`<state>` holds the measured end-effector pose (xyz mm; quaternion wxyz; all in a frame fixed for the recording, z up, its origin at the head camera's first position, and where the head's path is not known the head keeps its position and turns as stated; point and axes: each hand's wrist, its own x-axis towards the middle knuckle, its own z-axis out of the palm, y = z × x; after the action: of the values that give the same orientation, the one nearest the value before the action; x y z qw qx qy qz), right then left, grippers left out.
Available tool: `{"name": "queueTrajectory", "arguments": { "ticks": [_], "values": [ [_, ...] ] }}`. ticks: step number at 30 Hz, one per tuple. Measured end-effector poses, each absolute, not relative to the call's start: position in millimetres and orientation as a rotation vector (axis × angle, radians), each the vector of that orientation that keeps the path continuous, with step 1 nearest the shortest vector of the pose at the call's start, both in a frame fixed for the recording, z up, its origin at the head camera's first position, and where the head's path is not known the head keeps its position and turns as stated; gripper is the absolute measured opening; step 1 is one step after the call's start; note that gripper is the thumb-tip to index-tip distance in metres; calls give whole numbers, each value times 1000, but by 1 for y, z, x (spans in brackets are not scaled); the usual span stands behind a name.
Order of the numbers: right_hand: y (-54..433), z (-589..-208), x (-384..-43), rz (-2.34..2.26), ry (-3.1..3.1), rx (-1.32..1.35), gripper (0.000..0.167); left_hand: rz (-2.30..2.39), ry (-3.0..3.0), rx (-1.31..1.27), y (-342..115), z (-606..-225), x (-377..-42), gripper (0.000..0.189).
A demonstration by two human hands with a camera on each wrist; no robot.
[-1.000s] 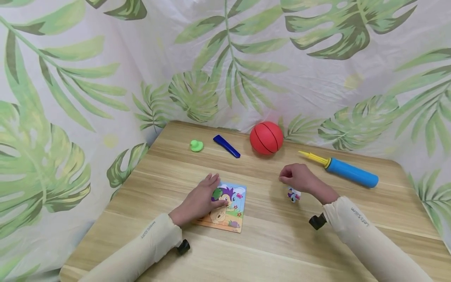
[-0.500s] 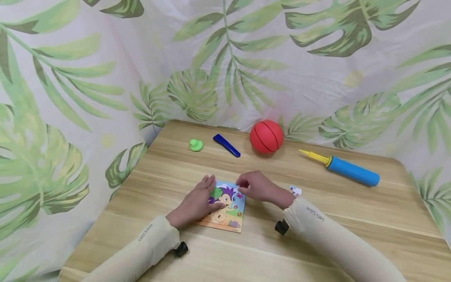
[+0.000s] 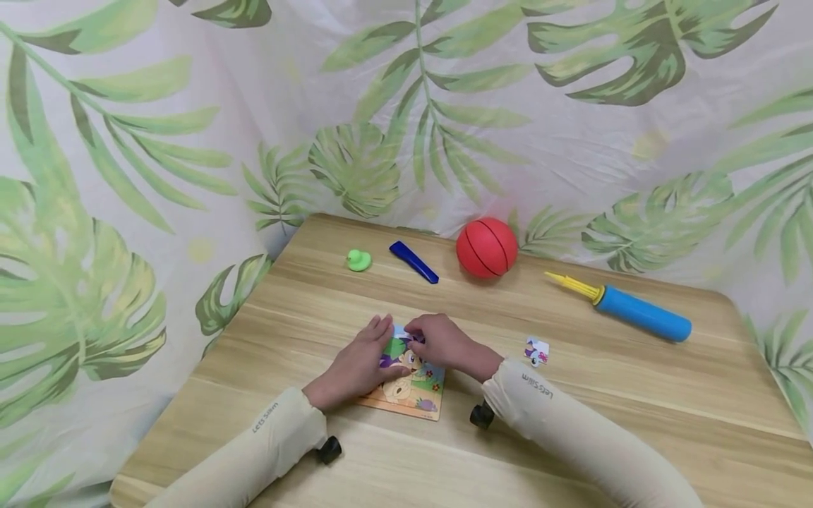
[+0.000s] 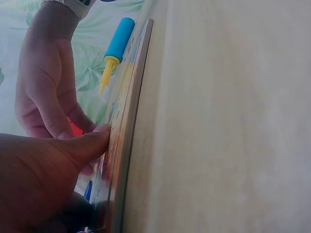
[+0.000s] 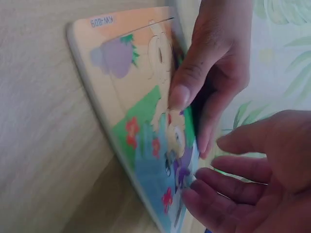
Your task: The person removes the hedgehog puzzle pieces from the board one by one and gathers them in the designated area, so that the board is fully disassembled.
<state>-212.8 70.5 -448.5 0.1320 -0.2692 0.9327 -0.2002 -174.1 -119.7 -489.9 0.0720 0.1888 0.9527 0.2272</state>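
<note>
A flat picture puzzle [image 3: 406, 398] with a purple-haired cartoon figure lies on the table. My left hand [image 3: 356, 365] rests across its left side, fingers stretched toward the top edge and thumb [image 4: 92, 143] laid on the picture. On the puzzle's upper right part is my right hand [image 3: 447, 343]. Its fingertips [image 5: 192, 194] touch the picture near the purple hair, with the thumb apart from them and nothing visible between. Part of the puzzle under both hands is hidden in the head view. A loose puzzle piece [image 3: 536, 351] lies to the right of my right hand.
Along the back of the wooden table [image 3: 286, 310] are a green rubber duck [image 3: 358, 260], a dark blue flat strip [image 3: 414, 262], a red ball [image 3: 487, 247] and a blue hand pump [image 3: 641, 312] with a yellow nozzle. A leaf-patterned cloth [image 3: 444, 106] hangs behind.
My right hand has moved left from above the loose piece onto the puzzle, then slightly further left. The loose piece is now uncovered. My left hand has stayed on the puzzle.
</note>
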Motion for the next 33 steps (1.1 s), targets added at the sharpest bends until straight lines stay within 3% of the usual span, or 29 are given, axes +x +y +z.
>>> {"name": "queueTrajectory", "arguments": {
  "ticks": [12,23,33],
  "values": [
    [68,-447,-212,-639,2711,-826,26,629,2880,565,-121,-491,-175,94],
    [66,-451,-213,-767,2651,-726,28,579,2891,566,-120,-492,-176,95],
    [68,-448,-208,-615,2790,-680,33,594,2869,559,-119,-491,-175,95]
  ]
}}
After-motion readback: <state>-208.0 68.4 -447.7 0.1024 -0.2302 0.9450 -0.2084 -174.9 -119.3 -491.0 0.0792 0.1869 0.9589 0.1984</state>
